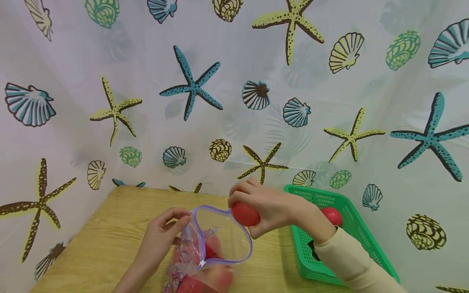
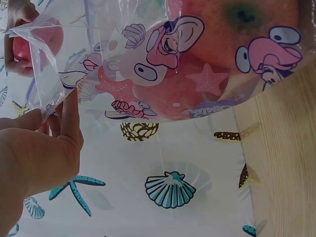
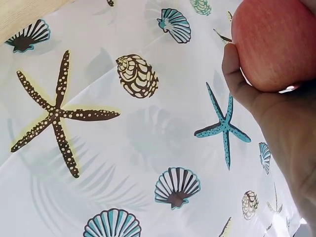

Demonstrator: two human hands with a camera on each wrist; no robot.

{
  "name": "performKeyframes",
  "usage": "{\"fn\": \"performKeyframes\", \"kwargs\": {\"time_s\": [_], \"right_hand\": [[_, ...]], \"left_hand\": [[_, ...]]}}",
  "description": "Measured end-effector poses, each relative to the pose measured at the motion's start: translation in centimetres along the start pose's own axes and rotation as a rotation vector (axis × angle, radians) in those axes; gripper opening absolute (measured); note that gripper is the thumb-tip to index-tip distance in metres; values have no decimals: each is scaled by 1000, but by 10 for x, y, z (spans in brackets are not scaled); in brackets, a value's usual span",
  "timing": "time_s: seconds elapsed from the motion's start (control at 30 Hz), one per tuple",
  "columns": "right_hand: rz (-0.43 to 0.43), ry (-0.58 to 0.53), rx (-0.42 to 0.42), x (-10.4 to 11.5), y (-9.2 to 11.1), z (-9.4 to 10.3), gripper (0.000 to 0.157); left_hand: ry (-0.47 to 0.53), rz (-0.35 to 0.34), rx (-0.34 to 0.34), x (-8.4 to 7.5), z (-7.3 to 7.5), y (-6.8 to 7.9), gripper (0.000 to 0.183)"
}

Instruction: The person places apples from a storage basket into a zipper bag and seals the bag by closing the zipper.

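Observation:
A clear zip bag [image 1: 200,248] with a purple zip rim and cartoon prints stands on the table, its mouth spread wide. Several red apples [image 1: 221,277] lie inside it. At the left side of the rim, my left hand [image 1: 159,236] pinches the bag's edge between thumb and fingers. My right hand [image 1: 269,205] grips a red apple [image 1: 244,214] right at the bag's far right rim. In the right wrist view the fingers curl round that apple [image 3: 276,47]. Printed plastic covers the bagged apples [image 2: 187,89] in the left wrist view.
A green slotted basket [image 1: 307,273] stands on the right, under my right forearm. It holds another red apple [image 1: 331,216] and a dark item [image 1: 314,249], partly hidden by the sleeve. The wooden table [image 1: 106,228] meets a shell-and-starfish curtain [image 1: 227,122] behind.

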State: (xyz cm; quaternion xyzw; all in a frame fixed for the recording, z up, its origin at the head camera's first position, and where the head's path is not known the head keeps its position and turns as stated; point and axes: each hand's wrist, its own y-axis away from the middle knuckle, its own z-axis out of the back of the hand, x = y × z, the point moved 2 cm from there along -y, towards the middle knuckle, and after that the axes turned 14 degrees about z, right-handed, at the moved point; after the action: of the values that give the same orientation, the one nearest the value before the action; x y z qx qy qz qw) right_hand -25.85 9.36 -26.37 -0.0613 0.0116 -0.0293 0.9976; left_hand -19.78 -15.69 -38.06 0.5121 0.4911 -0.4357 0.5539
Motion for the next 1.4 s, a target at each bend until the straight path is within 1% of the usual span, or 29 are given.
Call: {"fn": "performKeyframes", "kwargs": {"time_s": [0.13,0.3,0.37,0.5,0.7,0.83,0.97,1.23,1.4], "right_hand": [[31,3,5,7,-13,-4,57],[60,-41,30,16,-28,-10,58],[65,-69,39,17,-32,-13,58],[81,-81,46,19,-37,-17,61],[140,-70,29,22,-44,-22,46],[121,-87,31,20,-39,-20,42],[81,-103,37,14,-30,-19,39],[41,-129,52,5,-8,-23,38],[-2,-204,54,-1,7,-24,37]], "left_hand": [[-4,-6,8,-1,0,1,31],[1,0,13,-2,0,2,30],[2,2,13,-3,-1,2,30],[4,4,12,-2,-1,3,30],[28,-5,-1,-1,2,2,26],[50,-5,-13,0,5,2,25],[52,-6,-11,-1,7,2,26],[43,12,-29,-2,6,1,28],[32,16,-34,-1,5,1,31]]}}
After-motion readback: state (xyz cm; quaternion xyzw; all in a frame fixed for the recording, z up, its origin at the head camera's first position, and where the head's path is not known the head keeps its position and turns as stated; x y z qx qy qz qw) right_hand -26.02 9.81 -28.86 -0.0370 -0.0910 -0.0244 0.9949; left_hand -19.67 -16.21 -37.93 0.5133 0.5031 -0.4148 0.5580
